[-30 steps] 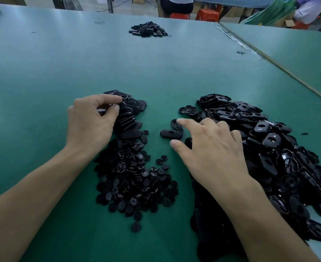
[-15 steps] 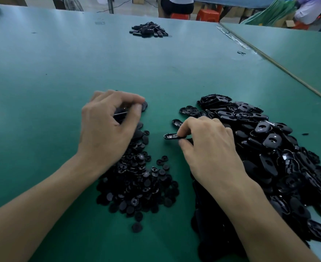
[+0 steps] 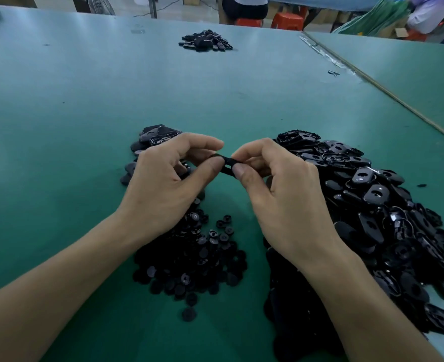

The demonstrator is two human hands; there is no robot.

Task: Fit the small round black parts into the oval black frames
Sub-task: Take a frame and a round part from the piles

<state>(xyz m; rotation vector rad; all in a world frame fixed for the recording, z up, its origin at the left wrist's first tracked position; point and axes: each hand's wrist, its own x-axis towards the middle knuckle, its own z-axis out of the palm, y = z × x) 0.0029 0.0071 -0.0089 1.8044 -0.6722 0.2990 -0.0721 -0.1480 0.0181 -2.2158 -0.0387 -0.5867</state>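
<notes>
Since lifting off counter (image 3: 215, 95), now pinching one oval frame (image 3: 227, 165) btwn left grip (image 3: 168, 184) & right grip (image 3: 283, 194), prob. mid-fit.

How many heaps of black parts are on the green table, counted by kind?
Round parts: 1, the round heap
Oval frames: 3, the right heap, the left heap, the far heap
Total: 4 heaps
</notes>
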